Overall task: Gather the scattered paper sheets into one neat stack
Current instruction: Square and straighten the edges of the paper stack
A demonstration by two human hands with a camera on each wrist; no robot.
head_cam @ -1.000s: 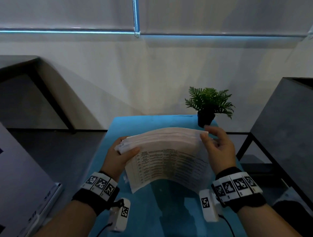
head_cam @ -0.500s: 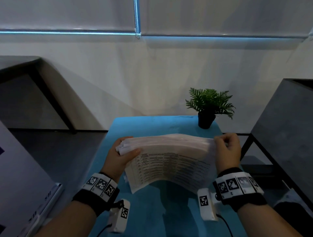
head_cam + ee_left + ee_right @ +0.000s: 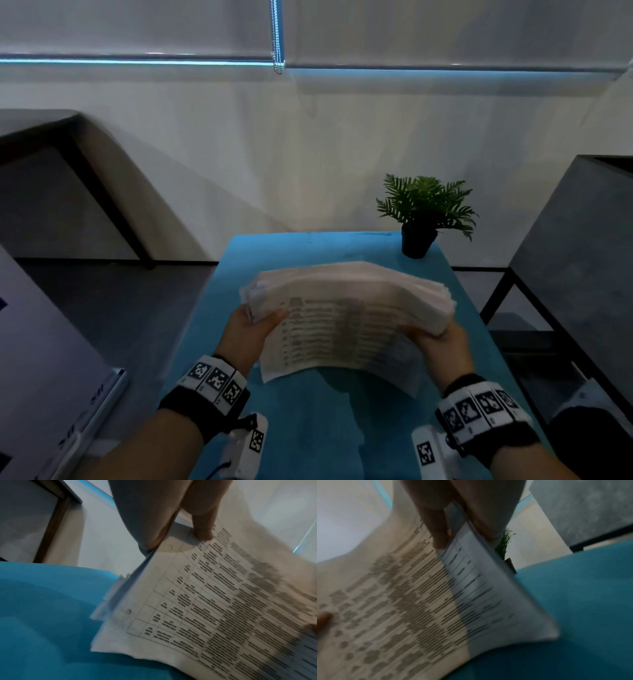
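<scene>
Above the blue surface (image 3: 308,428), the stack of paper sheets (image 3: 346,318) is held up between both hands, bowed upward in the middle, its printed table facing the person. On the left side, the left hand (image 3: 248,334) grips the stack's left end: the thumb lies across the printed face and the other fingers (image 3: 150,520) are curled behind, as the left wrist view shows, where a few sheet edges stick out unevenly beside the top page. At the stack's other end, the right hand (image 3: 442,342) pinches the right edge, thumb on the front and fingers (image 3: 489,511) wrapped behind the sheets; the head view shows this end fanned into many layered edges. Both wrists wear black bands with white coded markers. Farther right, at the far corner of the surface, a small potted fern (image 3: 423,212) stands well apart from the paper.
</scene>
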